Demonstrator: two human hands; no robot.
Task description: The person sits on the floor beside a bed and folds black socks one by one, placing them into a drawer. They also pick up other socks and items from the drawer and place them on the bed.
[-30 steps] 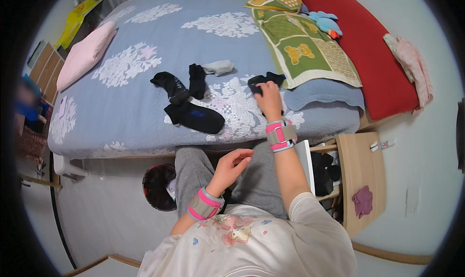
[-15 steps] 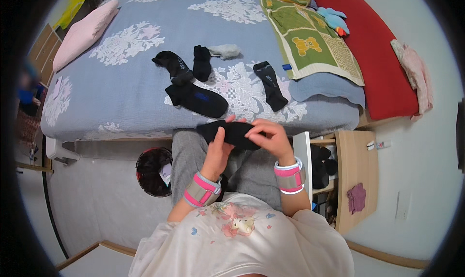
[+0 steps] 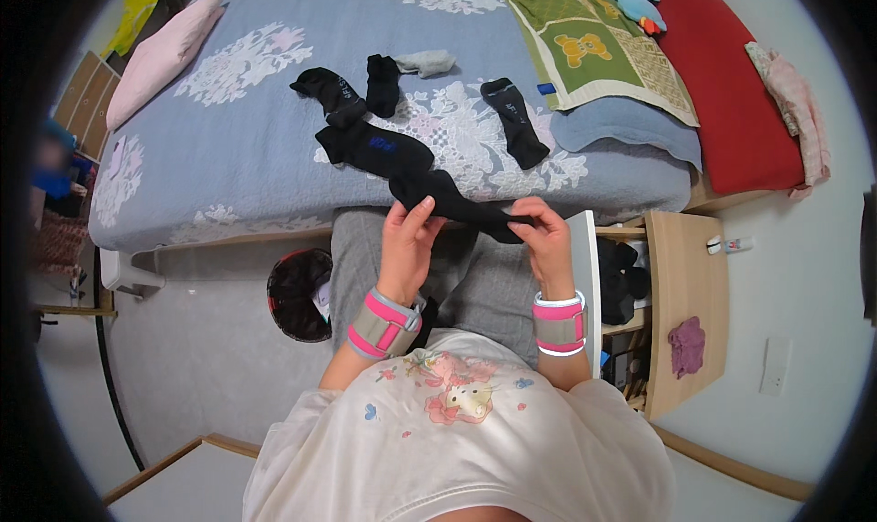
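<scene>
A black sock (image 3: pixel 461 207) is stretched out sideways between my hands above my lap, its left end reaching the bed's front edge. My left hand (image 3: pixel 408 239) grips its middle with the thumb on top. My right hand (image 3: pixel 544 239) pinches its right end. Just beyond lies another black sock with blue marks (image 3: pixel 375 147), which the held one meets or overlaps. Farther back are a black sock with pale marks (image 3: pixel 331 95), a black sock (image 3: pixel 383 85) and a grey sock (image 3: pixel 427 63). To the right rests a single black sock (image 3: pixel 516 125).
The bed (image 3: pixel 247 147) has a blue floral cover, a pink pillow (image 3: pixel 164 56) and a green bear blanket (image 3: pixel 594 56). At my right stands an open drawer (image 3: pixel 585 294) with black items inside. A dark round bin (image 3: pixel 300 294) sits on the floor at left.
The black sock was bunched in my hands over my lap; now it is drawn out lengthwise and nearer the bed. My right hand has moved right to its end. The view has shifted slightly.
</scene>
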